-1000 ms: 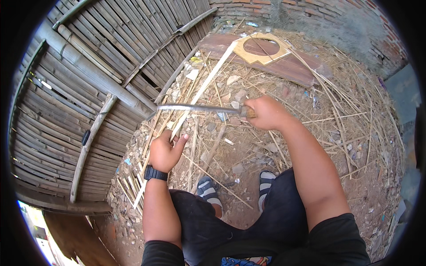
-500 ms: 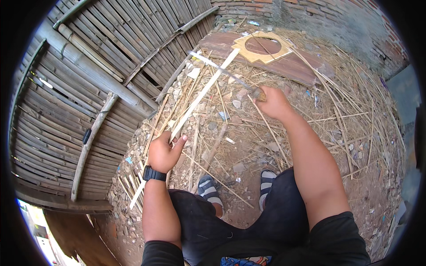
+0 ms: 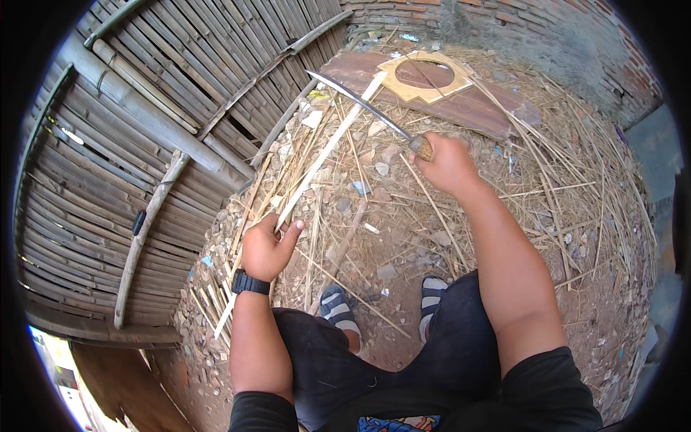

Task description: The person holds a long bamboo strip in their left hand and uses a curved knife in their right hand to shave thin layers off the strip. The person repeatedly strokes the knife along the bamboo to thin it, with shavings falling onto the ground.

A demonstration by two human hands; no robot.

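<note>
My left hand point(image 3: 266, 248), with a black watch on its wrist, is closed around a long pale bamboo strip point(image 3: 320, 161). The strip slants away from me, its far end near a ring-shaped board, its near end passing under my left wrist. In my right hand point(image 3: 449, 165) is the wooden handle of a long, slightly curved knife point(image 3: 383, 118). The blade points to the far left and crosses the strip close to its far end. Whether the blade touches the strip, I cannot tell.
Beyond the strip, a yellowish board with a round hole point(image 3: 461, 81) lies on a brown plank point(image 3: 475, 121). Thin sticks, straw and rubble cover the ground point(image 3: 403, 237). A bamboo wall point(image 3: 144, 144) stands at left, a brick wall point(image 3: 533, 43) at the back. My sandalled feet are below.
The knife's blade, blurred earlier, now shows sharply, with its tip a little farther up. My right hand has shifted slightly away from me. The left hand's grip looks the same.
</note>
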